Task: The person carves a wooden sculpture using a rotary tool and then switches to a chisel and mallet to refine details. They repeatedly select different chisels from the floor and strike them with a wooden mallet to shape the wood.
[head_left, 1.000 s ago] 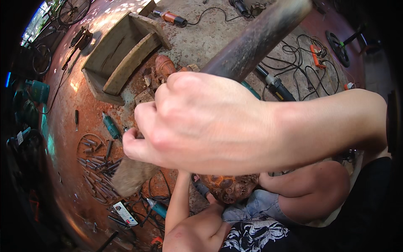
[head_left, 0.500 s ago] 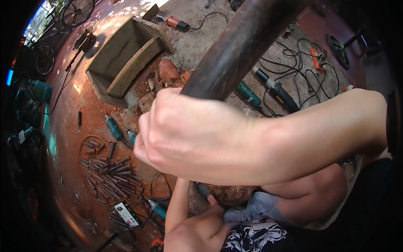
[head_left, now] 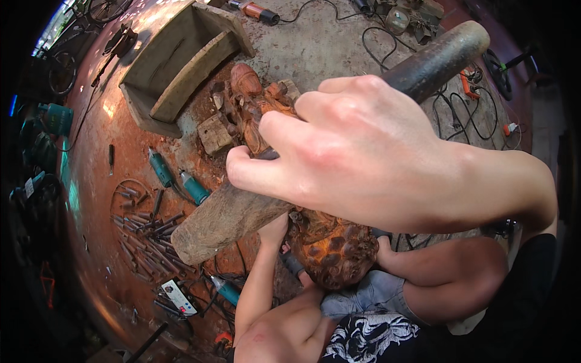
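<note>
My right hand is closed round a wooden club, held slantwise in front of me. Its dark, smooth end points to the far right and its pale, worn end to the near left. Beneath it lies a reddish-brown wood carving with a knobbly near end, between my bent legs. My left hand is at the carving's left side; the club hides its fingers, so whatever it holds cannot be made out.
Left of the carving lie several chisels in a heap and green power tools. A white control box is nearer. Beyond stands a wooden trough-like box; a wood block sits by the carving. Black cables run at right.
My right hand has come down and tilted with the club, which now lies slantwise lower in view. More of the carving shows beneath it.
</note>
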{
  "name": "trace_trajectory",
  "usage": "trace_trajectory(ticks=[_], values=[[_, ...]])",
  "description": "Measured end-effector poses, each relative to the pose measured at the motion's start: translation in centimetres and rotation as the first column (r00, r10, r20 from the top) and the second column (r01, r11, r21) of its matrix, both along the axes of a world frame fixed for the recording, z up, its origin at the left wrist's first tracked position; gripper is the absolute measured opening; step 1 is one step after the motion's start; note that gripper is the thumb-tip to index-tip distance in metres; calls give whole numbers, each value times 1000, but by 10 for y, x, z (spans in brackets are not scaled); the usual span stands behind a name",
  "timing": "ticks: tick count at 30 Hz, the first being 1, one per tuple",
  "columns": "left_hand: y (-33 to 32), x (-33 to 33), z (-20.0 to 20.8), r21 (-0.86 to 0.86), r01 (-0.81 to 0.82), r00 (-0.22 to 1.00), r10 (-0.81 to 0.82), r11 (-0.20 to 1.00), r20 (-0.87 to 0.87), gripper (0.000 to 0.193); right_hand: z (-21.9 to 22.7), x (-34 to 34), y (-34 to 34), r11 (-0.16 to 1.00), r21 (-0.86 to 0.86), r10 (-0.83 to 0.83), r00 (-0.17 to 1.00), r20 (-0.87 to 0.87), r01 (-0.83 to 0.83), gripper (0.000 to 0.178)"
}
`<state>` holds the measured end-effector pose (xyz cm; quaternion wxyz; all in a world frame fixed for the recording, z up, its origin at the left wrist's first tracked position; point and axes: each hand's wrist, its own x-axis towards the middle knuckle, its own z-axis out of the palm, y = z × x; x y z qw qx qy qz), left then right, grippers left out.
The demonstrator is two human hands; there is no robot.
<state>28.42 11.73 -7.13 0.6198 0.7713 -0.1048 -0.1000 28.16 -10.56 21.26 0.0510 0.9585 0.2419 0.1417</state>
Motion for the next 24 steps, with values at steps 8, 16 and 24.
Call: trace_trajectory(ticks=[8, 16, 24], values=[[11, -13, -40, 23, 59, 973, -62, 998, 221, 81, -2, -8, -5, 998, -12, -62, 998, -25, 62, 33], [18, -12, -66, 61, 157, 906, -168, 986, 390, 89, -3, -13, -6, 998, -6, -67, 996, -65, 67, 34], [17, -6, -49, 56, 156, 940, -165, 986, 300, 72, -6, 4, 11, 993, 41, 115, 993, 0, -115, 20]])
